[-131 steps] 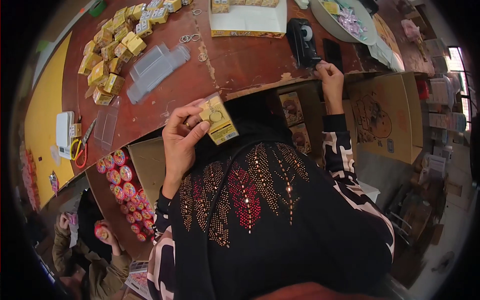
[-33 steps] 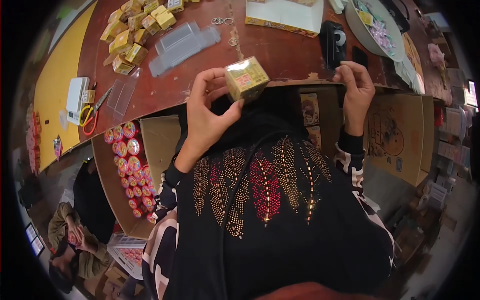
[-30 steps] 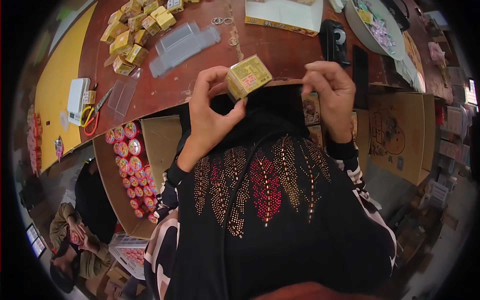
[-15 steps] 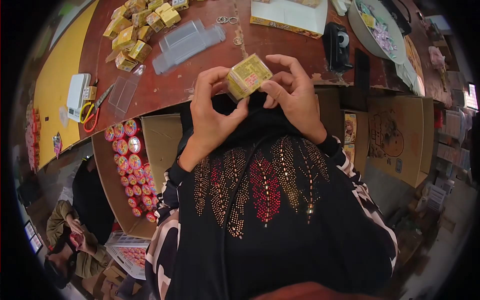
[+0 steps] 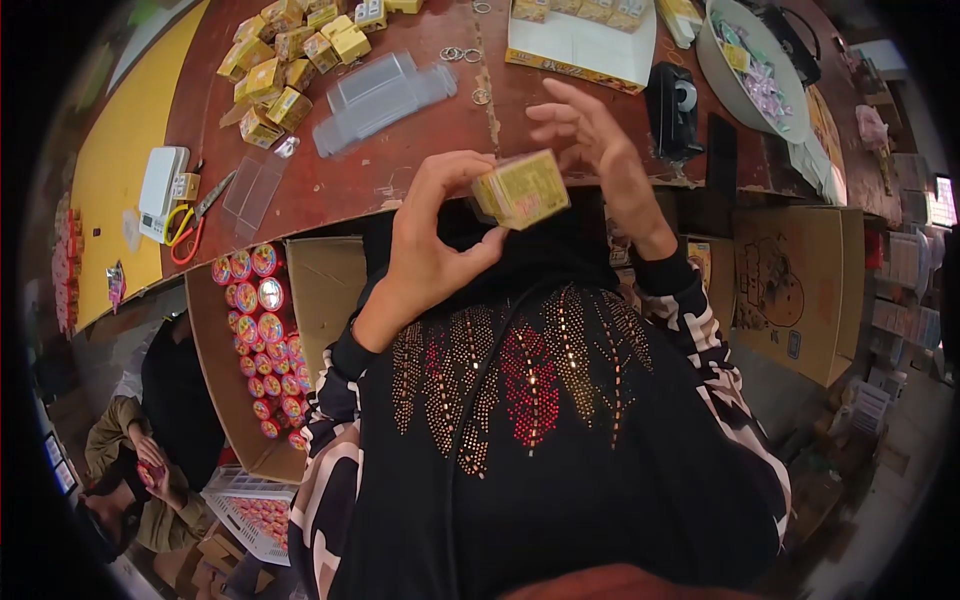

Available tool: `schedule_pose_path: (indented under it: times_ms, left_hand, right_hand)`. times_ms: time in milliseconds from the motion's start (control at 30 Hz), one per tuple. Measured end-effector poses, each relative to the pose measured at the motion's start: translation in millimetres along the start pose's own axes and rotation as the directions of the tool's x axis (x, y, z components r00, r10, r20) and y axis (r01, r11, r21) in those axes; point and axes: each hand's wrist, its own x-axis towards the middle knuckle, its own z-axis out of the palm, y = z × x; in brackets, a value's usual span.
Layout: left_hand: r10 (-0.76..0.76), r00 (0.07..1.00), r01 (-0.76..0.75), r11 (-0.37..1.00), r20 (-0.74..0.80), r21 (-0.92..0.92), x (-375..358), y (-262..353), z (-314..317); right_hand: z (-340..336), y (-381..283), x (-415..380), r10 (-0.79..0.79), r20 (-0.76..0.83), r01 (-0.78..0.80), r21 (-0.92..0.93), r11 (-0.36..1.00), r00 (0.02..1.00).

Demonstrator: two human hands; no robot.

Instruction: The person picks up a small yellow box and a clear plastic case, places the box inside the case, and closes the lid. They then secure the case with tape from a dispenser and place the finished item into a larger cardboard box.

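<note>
Head view: nearest is the person's black top with beaded leaf patterns (image 5: 520, 380). Above it the left hand (image 5: 425, 250) pinches a small yellow box (image 5: 522, 188) between thumb and fingertips, holding it in the air just short of the table's near edge, tilted, a printed face turned to the camera. The right hand (image 5: 600, 150) is just behind the box, fingers spread and loosely curled, not touching it as far as can be seen.

Below the table's near edge, to the left, an open carton (image 5: 300, 300) holds rows of round red tins (image 5: 255, 330). To the right another carton (image 5: 790, 280) bears a printed figure. At the lower left another person (image 5: 140, 470) sits bent over something held in their hands.

On the table (image 5: 400, 170), near the near edge, lie flat clear plastic sheets (image 5: 250, 185); at the left edge are scissors (image 5: 195, 215) with coloured handles and a white device (image 5: 160, 190). Farther in lies a clear plastic tray (image 5: 385, 90), with key rings (image 5: 455, 53) beside it. A black tape dispenser (image 5: 672, 105) stands right of the right hand. Toward the far left corner is a heap of yellow boxes (image 5: 290, 50). At the far edge sits a white-lined flat box (image 5: 580, 45), and at the far right a bowl (image 5: 750, 70) of small wrapped pieces.
</note>
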Motion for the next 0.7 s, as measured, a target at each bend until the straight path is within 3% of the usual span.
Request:
schedule_pose_path:
  times_ms: [33,67,100,167,267,300,333,400,433,467,500,533,567,633,667,700]
  left_hand:
    - [0.219,0.971,-0.233,0.953,0.091,0.192,6,2,-4]
    - [0.405,0.887,-0.46,0.817,0.222,0.348,10,3,-8]
    - [0.413,0.881,-0.47,0.813,0.229,0.344,14,3,-9]
    - [0.502,0.74,-0.668,0.62,0.447,0.411,23,2,-11]
    - [0.528,0.657,-0.752,0.506,0.539,0.422,32,3,-9]
    - [0.541,0.614,-0.789,0.421,0.574,0.447,35,2,-9]
    - [0.552,0.605,-0.796,0.409,0.574,0.446,41,-1,-7]
    - [0.503,0.773,-0.633,0.578,0.387,0.515,51,-7,-2]
    - [0.379,0.848,-0.53,0.622,0.371,0.576,58,-11,-8]
    - [0.384,0.846,-0.534,0.619,0.37,0.576,66,-18,-10]
    - [0.322,0.896,-0.441,0.711,0.304,0.548,74,-28,-11]
    - [0.25,0.938,-0.341,0.79,0.24,0.51,82,-38,-11]
    - [0.254,0.937,-0.343,0.788,0.238,0.512,91,-49,-10]
    - [0.079,0.968,-0.185,0.865,0.238,0.465,112,-67,-8]
    - [0.084,0.969,-0.188,0.864,0.234,0.468,122,-68,-5]
    - [-0.029,0.971,-0.081,0.893,0.236,0.443,130,-68,1]
  right_hand:
    - [-11,-8,4,0.273,-0.067,-0.275,-0.021,0.961,0.96]
    - [-17,-12,8,0.268,-0.073,-0.27,-0.024,0.963,0.961]
    - [-25,-14,13,0.367,0.106,-0.366,-0.036,0.93,0.924]
    - [-38,-13,23,0.446,0.379,-0.473,-0.025,0.881,0.811]
    - [-39,-15,30,0.479,0.423,-0.496,-0.079,0.865,0.769]
    - [-42,-16,33,0.396,0.434,-0.465,0.062,0.883,0.81]
    - [-47,-18,39,0.389,0.431,-0.453,0.053,0.89,0.814]
    - [-64,-21,49,0.307,0.26,-0.329,0.046,0.943,0.916]
    - [-79,-21,57,0.299,0.147,-0.286,-0.103,0.952,0.943]
    - [-99,-17,66,0.293,0.028,-0.273,-0.291,0.917,0.956]
    - [-116,-9,77,0.261,-0.085,-0.27,-0.467,0.842,0.962]
    - [-129,6,87,0.115,-0.16,-0.189,-0.595,0.782,0.98]
    - [-137,19,99,0.111,-0.157,-0.184,-0.596,0.782,0.981]
    - [-149,40,121,-0.132,-0.159,-0.053,-0.809,0.585,0.978]
    - [-150,48,130,-0.209,-0.113,0.024,-0.829,0.558,0.971]
    - [-150,56,137,-0.213,-0.107,0.031,-0.829,0.558,0.971]
